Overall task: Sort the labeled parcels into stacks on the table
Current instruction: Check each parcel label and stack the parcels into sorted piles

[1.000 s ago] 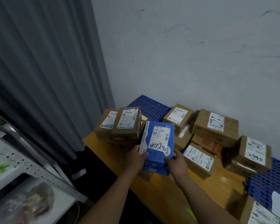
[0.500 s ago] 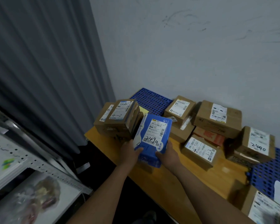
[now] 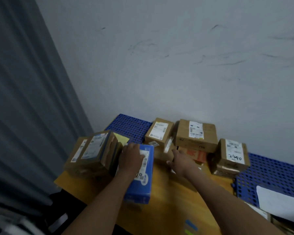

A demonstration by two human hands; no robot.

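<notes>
A blue labelled parcel (image 3: pixel 143 182) lies flat on the wooden table (image 3: pixel 173 206), next to a stack of brown parcels (image 3: pixel 93 151) at the left. My left hand (image 3: pixel 131 158) rests flat on the blue parcel's top, covering part of its label. My right hand (image 3: pixel 180 160) has its fingers stretched out over the brown parcels in the middle, and I cannot tell if it touches one. More brown labelled parcels stand behind: one (image 3: pixel 159 131) near the wall, a wide one (image 3: pixel 196 134) on an orange box (image 3: pixel 193 154), and one marked 2490 (image 3: pixel 232 156).
Blue perforated mats (image 3: pixel 270 173) lie at the right and back (image 3: pixel 127 126) of the table. A white sheet (image 3: pixel 278 204) sits on the right mat. A grey curtain (image 3: pixel 24 99) hangs left, and the wall is close behind the parcels.
The blue parcel went from held up in both hands to lying flat on the table. My right hand let go and moved right toward the middle parcels. My left hand shifted onto its top.
</notes>
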